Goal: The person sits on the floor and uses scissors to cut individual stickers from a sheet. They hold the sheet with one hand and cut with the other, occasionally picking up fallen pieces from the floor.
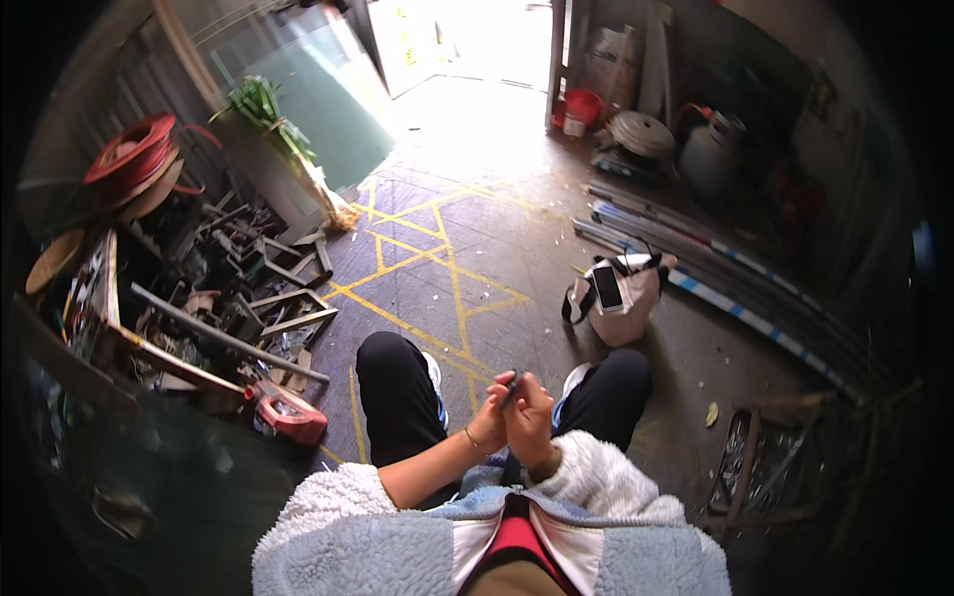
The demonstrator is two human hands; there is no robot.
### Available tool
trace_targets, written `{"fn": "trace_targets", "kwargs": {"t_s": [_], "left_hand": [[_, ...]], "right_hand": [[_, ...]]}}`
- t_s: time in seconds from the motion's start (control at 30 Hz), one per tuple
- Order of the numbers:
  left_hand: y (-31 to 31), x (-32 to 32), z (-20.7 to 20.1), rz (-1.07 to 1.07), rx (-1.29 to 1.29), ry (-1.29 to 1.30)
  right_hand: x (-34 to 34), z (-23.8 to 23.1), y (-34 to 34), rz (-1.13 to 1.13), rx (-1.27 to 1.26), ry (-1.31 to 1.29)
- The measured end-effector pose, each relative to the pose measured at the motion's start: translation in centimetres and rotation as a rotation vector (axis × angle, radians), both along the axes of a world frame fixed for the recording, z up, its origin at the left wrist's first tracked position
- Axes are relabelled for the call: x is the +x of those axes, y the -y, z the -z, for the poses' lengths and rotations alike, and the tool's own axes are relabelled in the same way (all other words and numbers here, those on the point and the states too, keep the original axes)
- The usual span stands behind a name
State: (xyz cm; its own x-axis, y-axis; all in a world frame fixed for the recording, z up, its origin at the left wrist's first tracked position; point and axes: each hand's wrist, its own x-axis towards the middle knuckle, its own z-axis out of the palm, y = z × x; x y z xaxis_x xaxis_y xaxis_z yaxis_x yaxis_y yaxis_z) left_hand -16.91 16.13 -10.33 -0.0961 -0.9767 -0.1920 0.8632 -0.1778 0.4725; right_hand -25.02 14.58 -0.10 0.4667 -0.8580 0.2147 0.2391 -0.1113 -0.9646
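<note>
My two hands meet above my lap, between my knees. A small dark object (512,385), too small to name, pokes out between their fingertips. The fingers of my left hand (487,421) are closed around its lower part, with a thin bracelet at the wrist. Pressed up against them, my right hand (530,419) is closed too, its fingers bent at the same object. The palms and most of the grip are hidden.
Left lie metal frames (288,316), a red jug (288,412) and a red hose reel (134,159); green onions (283,129) lean nearby. Right are a pale bag (628,308) with a phone (607,289) on top, long metal bars (735,308) and a gas cylinder (711,154).
</note>
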Motion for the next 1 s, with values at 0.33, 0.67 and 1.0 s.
{"fn": "trace_targets", "kwargs": {"t_s": [0.33,0.67,1.0], "left_hand": [[-4.5,0.1,-7.8,-0.002,0.103,0.253],[-4.4,3.2,-8.0,-0.168,0.262,0.95],[-6.4,1.7,-10.2,0.187,-0.172,0.808]], "right_hand": [[2.4,5.6,4.5,0.2,-0.09,-0.189],[2.5,1.9,2.2,0.263,-0.202,-0.098],[1.5,2.7,3.5,0.11,0.199,-0.026]]}}
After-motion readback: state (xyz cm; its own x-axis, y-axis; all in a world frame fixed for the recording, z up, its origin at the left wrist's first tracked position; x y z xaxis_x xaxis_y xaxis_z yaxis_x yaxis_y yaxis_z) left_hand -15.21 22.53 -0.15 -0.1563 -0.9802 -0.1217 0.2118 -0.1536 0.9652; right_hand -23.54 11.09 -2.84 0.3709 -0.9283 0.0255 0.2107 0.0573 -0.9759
